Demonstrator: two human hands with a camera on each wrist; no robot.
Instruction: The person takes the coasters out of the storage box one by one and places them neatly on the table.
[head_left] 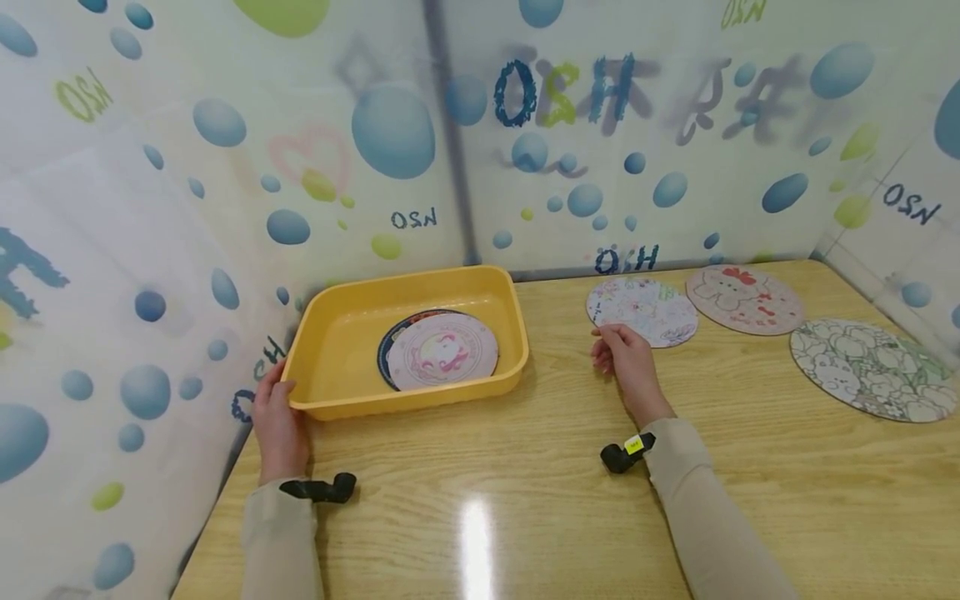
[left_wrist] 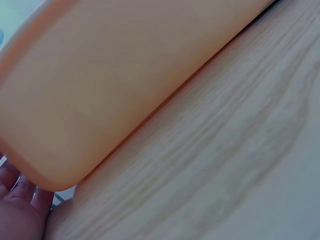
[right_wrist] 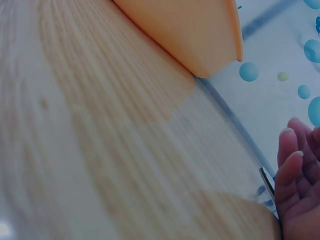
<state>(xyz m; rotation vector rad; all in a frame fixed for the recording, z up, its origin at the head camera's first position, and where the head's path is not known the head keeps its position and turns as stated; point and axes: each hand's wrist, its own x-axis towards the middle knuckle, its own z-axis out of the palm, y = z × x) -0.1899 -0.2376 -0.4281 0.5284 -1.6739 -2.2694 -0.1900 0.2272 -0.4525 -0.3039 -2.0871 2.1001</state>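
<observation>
A yellow plastic tray (head_left: pixel 322 408) stands on the table at the left. Inside it, a round pink mat with a unicorn picture (head_left: pixel 442 354) partly covers a dark-rimmed round mat (head_left: pixel 384 354). My left hand (head_left: pixel 277 425) holds the tray's near left corner, its thumb by the rim and its fingers along the outer side. In the left wrist view, the fingers (left_wrist: pixel 22 187) are partly hidden behind that corner. My right hand (head_left: pixel 626 367) is at the near edge of a round whitish mat with fine drawings (head_left: pixel 648 310). Its fingers are loosely bent, with nothing visibly gripped.
A round pink mat with a red bow (head_left: pixel 742 300) lies at the back right. Nearer on the right is a round mat with bunny and leaf drawings (head_left: pixel 870 371). A patterned curtain (head_left: pixel 510 192) borders the wooden table (head_left: pixel 540 500) at the back and sides.
</observation>
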